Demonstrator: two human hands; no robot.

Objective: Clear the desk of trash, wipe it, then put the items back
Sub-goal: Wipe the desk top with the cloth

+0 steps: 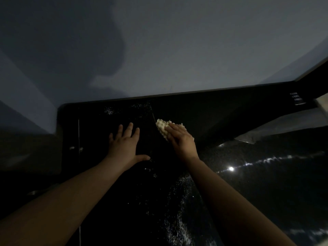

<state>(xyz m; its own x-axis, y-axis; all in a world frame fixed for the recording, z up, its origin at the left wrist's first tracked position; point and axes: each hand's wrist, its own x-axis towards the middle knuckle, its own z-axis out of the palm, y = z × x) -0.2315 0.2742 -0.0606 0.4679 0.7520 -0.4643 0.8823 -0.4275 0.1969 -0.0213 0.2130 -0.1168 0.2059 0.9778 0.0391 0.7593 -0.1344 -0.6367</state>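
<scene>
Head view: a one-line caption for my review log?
Right hand presses a pale bumpy cloth on the dark desk; left hand rests flat beside it.

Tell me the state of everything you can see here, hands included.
left hand: open, fingers spread, flat on the desk.
right hand: fingers straight, pressing the cloth onto the desk.
cloth: pale, bumpy, bunched under the right hand.
desk: dark, with pale flecks and streaks showing.

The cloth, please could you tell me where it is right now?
In the head view, the pale cloth lies on the dark desk just right of centre, pressed under the right hand, with the left hand flat to its left.
</scene>
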